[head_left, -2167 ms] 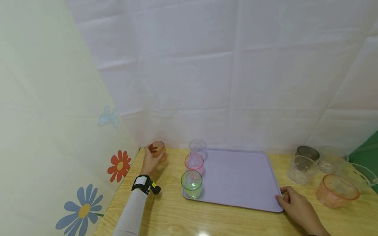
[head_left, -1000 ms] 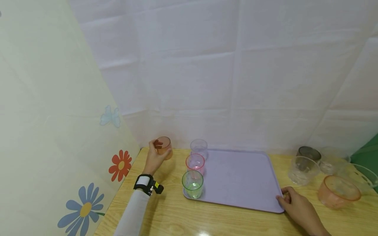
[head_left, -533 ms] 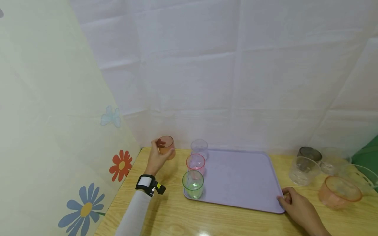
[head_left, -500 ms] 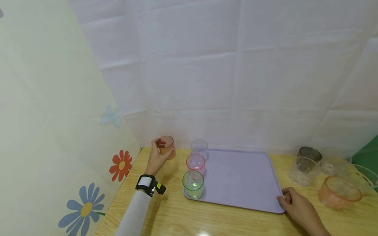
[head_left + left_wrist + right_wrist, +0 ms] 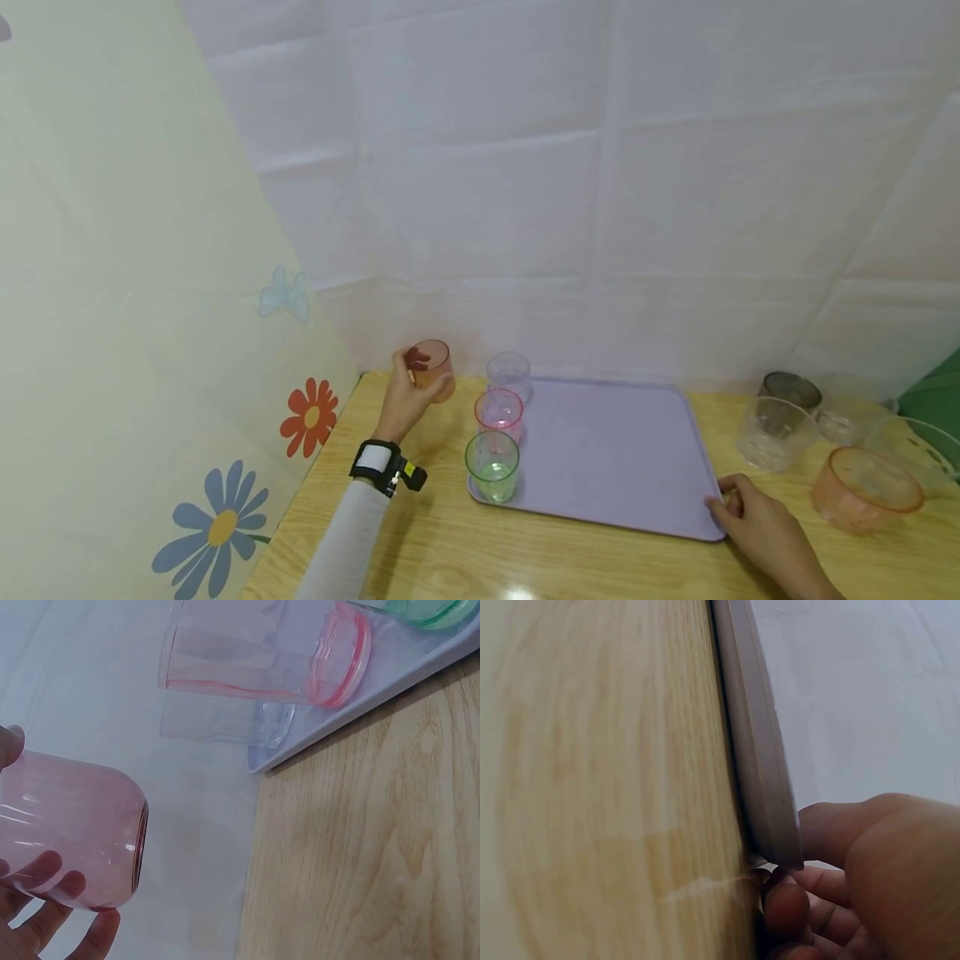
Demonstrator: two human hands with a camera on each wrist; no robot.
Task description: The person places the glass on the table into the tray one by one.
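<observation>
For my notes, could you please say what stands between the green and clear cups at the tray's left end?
On the tray, the pink cup stands between the green cup and the clear cup, as the head view shows.

The bench [image 5: 600,562] has a pale yellow, wood-grained top. Behind its far edge rises a whitish sheet [image 5: 487,192], crossed by upright and level creases. Along the bench's left side stands a pale, cream-green wall panel [image 5: 112,208] with printed decorations: a red flower [image 5: 311,417] just beside the bench's left edge, a larger blue flower [image 5: 222,527] nearer its front, and a faint light-blue butterfly [image 5: 285,294] above its far left corner. By the bench's far right corner is a green surface [image 5: 941,392]. Light is soft, with one bright glare on the bench's near part.
</observation>
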